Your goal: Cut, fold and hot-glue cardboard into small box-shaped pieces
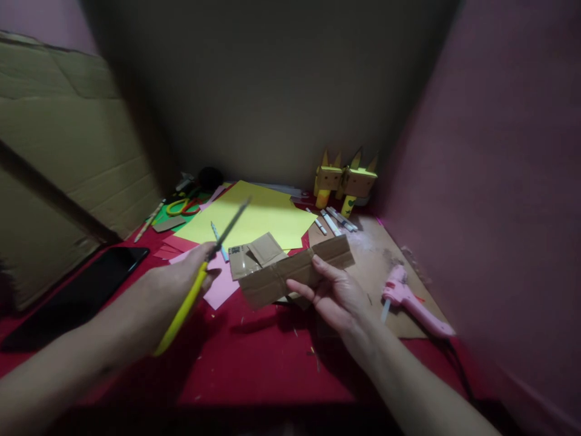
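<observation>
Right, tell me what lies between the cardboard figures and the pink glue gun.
White pens by the cardboard figures, then brown board up to the glue gun, as the head view shows.

At center-left, the left hand (186, 280) holds scissors (184, 306) (yellow-handled, pointing up). At center, the right hand (338, 295) grips a cardboard strip (276, 277). The glue gun (411, 300) lies lower right; yellow paper (254, 212) spreads mid-frame behind.

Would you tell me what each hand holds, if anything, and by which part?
The left hand holds yellow-handled scissors where handles meet blades; the right hand a cardboard strip by its lower edge, near the middle.
</observation>
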Tool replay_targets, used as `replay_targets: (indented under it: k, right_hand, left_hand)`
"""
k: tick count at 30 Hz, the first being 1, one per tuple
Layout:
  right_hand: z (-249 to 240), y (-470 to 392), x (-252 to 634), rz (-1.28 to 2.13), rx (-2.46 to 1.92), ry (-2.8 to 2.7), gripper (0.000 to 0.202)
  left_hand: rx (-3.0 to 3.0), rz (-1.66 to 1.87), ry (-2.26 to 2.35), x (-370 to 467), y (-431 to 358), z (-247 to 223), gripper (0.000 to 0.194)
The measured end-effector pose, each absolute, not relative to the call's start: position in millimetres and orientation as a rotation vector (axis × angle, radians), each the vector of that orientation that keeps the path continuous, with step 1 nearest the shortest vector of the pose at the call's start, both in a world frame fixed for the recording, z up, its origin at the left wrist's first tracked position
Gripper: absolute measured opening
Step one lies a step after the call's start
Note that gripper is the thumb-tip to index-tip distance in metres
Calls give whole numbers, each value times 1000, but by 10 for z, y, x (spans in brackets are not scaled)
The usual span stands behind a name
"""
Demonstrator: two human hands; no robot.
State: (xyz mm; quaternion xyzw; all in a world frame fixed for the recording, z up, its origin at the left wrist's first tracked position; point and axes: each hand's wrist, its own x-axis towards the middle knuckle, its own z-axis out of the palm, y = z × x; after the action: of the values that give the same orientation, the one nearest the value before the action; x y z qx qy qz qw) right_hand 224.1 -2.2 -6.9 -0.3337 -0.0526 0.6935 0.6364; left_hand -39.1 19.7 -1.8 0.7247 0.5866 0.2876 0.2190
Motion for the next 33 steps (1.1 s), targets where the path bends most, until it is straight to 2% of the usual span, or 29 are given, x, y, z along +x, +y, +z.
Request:
replay_targets:
  k: [5, 8, 10, 19, 33]
  right_hand:
    - [-52, -36, 2208, 1610, -765, -91, 17]
    - [-32, -53, 2172, 1605, -793, -75, 16]
    - [-19, -64, 2160, 1617, -816, -77, 14]
    - [-9, -59, 2186, 1688, -805, -77, 8]
    - [-68, -51, 2174, 1650, -791, -122, 12]
  left_hand:
    - [1642, 773, 1328, -249, 219, -8, 44]
    - [1605, 791, 1143, -138, 180, 16, 50]
    - [1566, 872, 1139, -82, 163, 15, 56]
    - [1455, 909, 1053, -28, 212, -86, 51]
    - [1397, 926, 1073, -33, 316, -116, 52]
